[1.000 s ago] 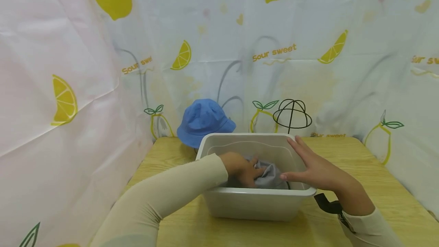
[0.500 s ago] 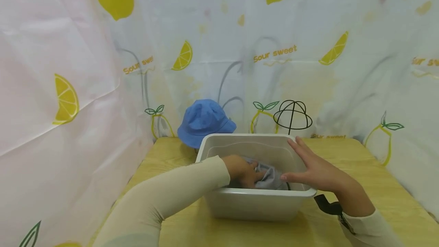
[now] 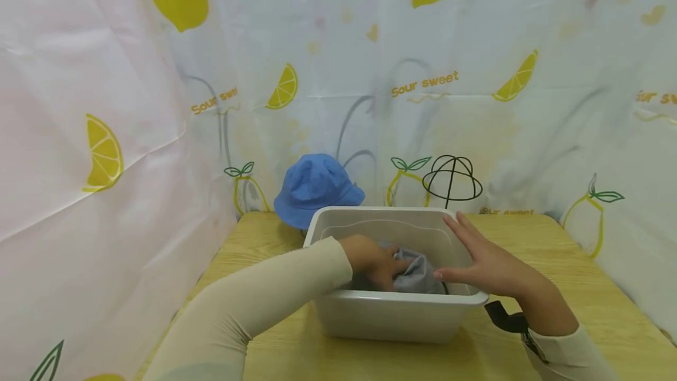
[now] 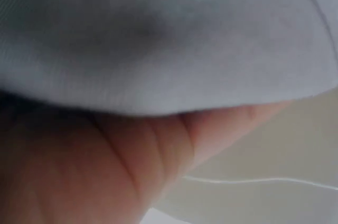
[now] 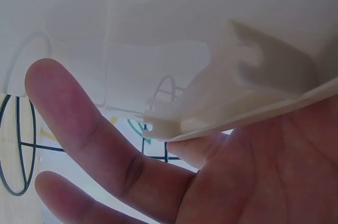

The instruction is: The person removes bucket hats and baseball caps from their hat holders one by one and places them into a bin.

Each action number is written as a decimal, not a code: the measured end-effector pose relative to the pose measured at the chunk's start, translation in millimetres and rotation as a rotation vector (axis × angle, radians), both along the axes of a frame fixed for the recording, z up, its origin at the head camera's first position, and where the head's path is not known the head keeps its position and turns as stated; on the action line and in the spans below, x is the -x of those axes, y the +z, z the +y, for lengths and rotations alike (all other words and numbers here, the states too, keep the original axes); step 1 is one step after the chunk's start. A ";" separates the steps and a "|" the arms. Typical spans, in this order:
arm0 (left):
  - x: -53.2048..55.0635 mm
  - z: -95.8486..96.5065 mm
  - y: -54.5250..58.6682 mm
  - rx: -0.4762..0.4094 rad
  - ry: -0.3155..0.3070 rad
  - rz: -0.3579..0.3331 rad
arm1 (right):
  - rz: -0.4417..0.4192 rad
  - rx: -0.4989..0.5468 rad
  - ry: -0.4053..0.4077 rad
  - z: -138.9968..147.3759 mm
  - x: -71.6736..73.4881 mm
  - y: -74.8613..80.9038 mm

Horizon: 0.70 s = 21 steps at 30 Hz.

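Observation:
A white plastic bin (image 3: 391, 316) stands on the table in the head view. My left hand (image 3: 372, 263) reaches over its near left side and grips a crumpled grey cloth item (image 3: 418, 275) lying inside. In the left wrist view, the grey cloth (image 4: 174, 71), with a curved seam, covers the upper part of the left hand (image 4: 142, 155). My right hand (image 3: 492, 263) rests at the bin's right rim, thumb pointing inside and fingers stretched toward the back corner. Seen from the right wrist, the rim crosses the palm and the fingers (image 5: 105, 150) are spread and nearly straight.
Behind the bin at the left, a blue bucket hat (image 3: 317, 187) sits on a stand. A black wire hat stand (image 3: 449, 178) rises behind the bin at the right. A lemon-print sheet (image 3: 338, 34) hangs behind and left of the wooden table (image 3: 555, 287).
The left hand shifts only very slightly over the grey cloth. The right hand and the bin stay where they were.

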<state>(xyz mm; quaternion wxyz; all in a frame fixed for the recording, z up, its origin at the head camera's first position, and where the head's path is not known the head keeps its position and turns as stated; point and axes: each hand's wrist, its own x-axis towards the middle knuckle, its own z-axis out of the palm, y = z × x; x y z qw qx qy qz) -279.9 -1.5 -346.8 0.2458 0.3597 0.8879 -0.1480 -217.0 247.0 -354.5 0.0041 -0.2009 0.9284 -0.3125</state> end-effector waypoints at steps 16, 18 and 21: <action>-4.0 -9.2 35.2 -0.057 0.028 0.057 | 0.017 0.000 0.002 0.0 1.6 -1.3; -1.5 -10.3 42.3 -0.085 0.041 0.033 | 0.013 0.002 -0.001 0.1 1.3 -0.8; 1.1 -12.0 54.4 -0.095 0.059 0.033 | 0.000 0.004 -0.003 0.2 0.8 0.0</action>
